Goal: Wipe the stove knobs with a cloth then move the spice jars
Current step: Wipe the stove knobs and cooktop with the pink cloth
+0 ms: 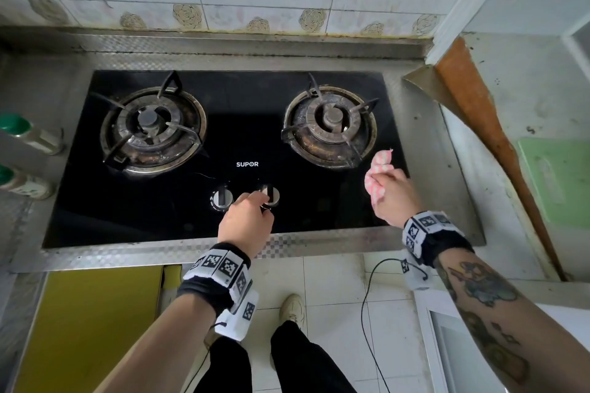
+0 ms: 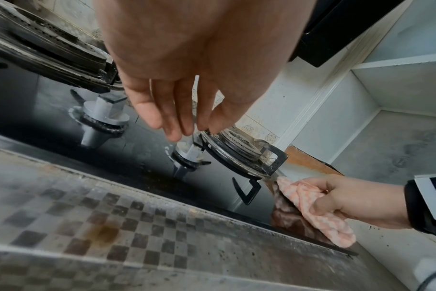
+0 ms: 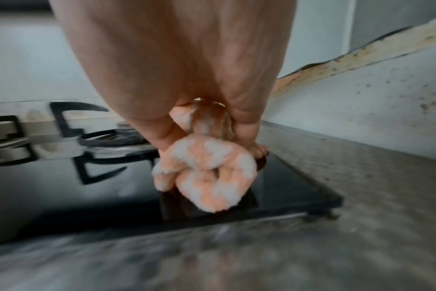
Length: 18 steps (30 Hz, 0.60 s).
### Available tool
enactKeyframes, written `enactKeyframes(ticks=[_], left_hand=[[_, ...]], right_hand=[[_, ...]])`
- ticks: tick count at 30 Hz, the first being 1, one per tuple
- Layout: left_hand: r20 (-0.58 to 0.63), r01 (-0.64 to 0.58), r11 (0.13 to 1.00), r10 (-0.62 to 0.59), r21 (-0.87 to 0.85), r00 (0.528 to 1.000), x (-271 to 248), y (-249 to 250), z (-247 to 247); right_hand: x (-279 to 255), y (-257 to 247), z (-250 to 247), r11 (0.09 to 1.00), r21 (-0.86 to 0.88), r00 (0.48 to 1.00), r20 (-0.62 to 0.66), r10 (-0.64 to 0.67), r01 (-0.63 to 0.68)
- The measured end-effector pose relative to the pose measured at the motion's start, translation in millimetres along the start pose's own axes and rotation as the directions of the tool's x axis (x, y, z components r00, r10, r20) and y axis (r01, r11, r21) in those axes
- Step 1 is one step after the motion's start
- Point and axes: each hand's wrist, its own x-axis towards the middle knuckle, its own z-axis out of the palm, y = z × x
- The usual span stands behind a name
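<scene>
Pink-and-white checked cloth (image 1: 378,174) is bunched up in the right hand (image 1: 394,198), fingers curled tight round it, hovering over the front-right corner of the black glass stove top (image 1: 319,214), just beside the right burner (image 1: 330,126). In the right wrist view the wad looks like it hangs just above the glass, though it's blurry, so I can't say if it touches. My guess is it's balled up like that so there's a fat pad to rub with.

The left hand (image 1: 247,222) is empty and reaching over the right knob (image 1: 271,195). From the left wrist view the fingers (image 2: 149,112) are fairly straight and loose, thumb and fingertips coming together just above the knob's handle. I can't tell whether they've actually pinched it, so I'd call it relaxed, not gripping. Probably about to steady or turn it so the cloth can get round it. The left knob (image 1: 221,199) sits right next to it, untouched.

The 2 spice jars (image 1: 28,134) with green lids are over on the counter at the far left, well apart from both hands and lying tilted. So I reckon the knob wiping is the step in hand and the jars come later.
</scene>
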Motion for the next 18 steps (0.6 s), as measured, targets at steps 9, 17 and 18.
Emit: enactKeyframes(ticks=[9,17,18], left_hand=[[-0.011,0.018,0.999,-0.019,-0.03,1.0,-7,-26,-23],[-0.083,0.07,0.992,-0.079,-0.104,0.993,-7,-76,-63],[-0.088,0.077,0.99,-0.088,-0.119,0.992,-7,-82,-67]], right_hand=[[-47,-119,31,0.985,0.071,0.986,-0.055,-0.155,0.159],[11,-190,-18,0.962,0.234,0.99,-0.05,-0.131,0.139],[16,-205,-26,0.956,0.252,0.988,-0.071,-0.139,0.153]])
